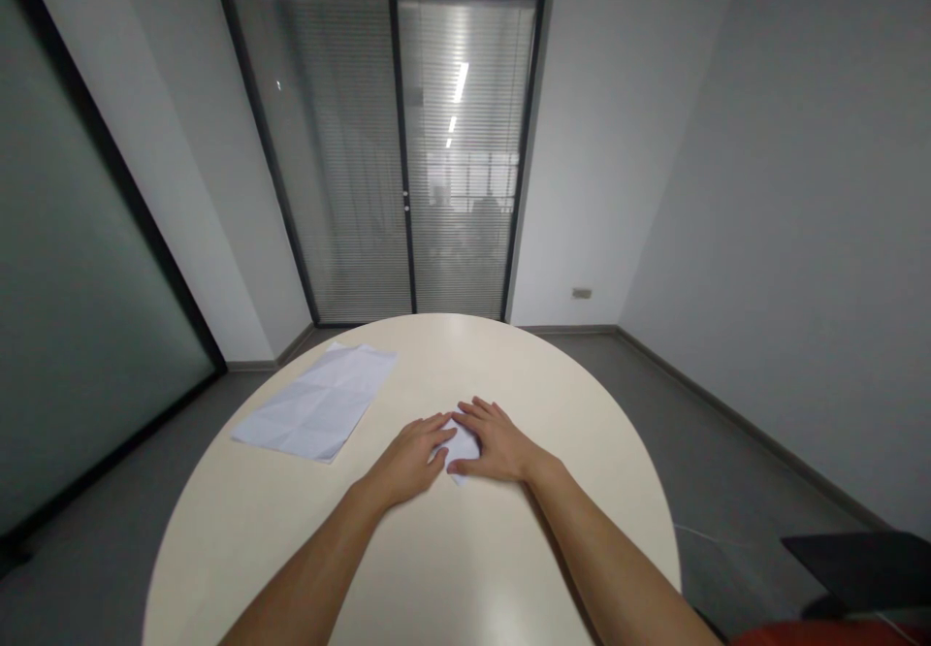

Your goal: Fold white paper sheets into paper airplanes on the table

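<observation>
A small folded piece of white paper (461,446) lies on the round table, partly covered by fingers. From the left, my left hand (416,456) holds it against the tabletop, its index finger reaching over the paper and its thumb near the paper's left edge. My right hand (500,440) grips it from the right, with the thumb at the near edge and the fingers at the far edge. The fingertips of both hands come close together at the paper's far end. A lower tip of the paper shows between the thumbs.
Creased white sheets (320,403) lie at the table's left side. The cream round table (567,384) has a curved edge all round. Beyond it stand glass panels with blinds (465,239). A dark flat object (862,564) and something red are at the lower right.
</observation>
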`<state>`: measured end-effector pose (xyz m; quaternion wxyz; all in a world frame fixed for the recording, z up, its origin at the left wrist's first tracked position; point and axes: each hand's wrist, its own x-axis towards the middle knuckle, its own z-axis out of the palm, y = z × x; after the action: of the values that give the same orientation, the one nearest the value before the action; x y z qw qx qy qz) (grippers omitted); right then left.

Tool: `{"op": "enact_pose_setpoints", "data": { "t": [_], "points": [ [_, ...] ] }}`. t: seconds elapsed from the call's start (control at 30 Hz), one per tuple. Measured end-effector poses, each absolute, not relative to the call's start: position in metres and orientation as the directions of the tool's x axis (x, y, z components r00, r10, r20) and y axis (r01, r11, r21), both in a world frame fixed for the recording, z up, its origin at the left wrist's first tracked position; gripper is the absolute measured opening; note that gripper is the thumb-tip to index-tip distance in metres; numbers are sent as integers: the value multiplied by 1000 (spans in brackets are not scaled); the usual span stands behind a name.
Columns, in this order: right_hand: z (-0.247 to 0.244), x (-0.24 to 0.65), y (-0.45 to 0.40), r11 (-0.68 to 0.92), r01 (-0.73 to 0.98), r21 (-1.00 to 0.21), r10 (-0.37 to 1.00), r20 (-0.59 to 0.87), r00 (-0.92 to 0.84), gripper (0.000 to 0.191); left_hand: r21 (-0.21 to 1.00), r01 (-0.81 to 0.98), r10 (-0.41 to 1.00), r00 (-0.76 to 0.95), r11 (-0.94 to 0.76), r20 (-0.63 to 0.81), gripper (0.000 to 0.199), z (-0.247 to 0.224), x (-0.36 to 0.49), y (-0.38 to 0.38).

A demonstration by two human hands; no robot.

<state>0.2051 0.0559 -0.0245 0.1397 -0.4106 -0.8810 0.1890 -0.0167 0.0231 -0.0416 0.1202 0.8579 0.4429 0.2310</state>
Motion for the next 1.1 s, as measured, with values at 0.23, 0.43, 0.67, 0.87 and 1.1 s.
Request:
{"op": "enact_pose_setpoints", "data": {
  "t": [0.23, 0.43, 0.67, 0.87, 1.1],
  "points": [
    [-25, 207, 58, 577, 667, -472, 791, 119, -600, 88, 406, 721, 827, 486, -562, 282, 40, -37, -16, 22],
    [-25, 206, 60, 627, 656, -420, 773, 226, -593, 65, 348, 784, 855, 438, -514, 277, 39, -38, -15, 23],
    [-25, 202, 58, 708, 610, -355, 706, 347, -618, 58, 318, 843, 893, 356, -434, 276, 38, -41, -18, 26],
    [-23, 203, 57, 698, 619, -360, 716, 341, -609, 57, 315, 827, 867, 354, -465, 349, 34, -37, -18, 27],
    [-25, 206, 61, 694, 630, -349, 720, 361, -593, 43, 373, 747, 827, 426, -550, 367, 34, -37, -20, 25]
  ]
}}
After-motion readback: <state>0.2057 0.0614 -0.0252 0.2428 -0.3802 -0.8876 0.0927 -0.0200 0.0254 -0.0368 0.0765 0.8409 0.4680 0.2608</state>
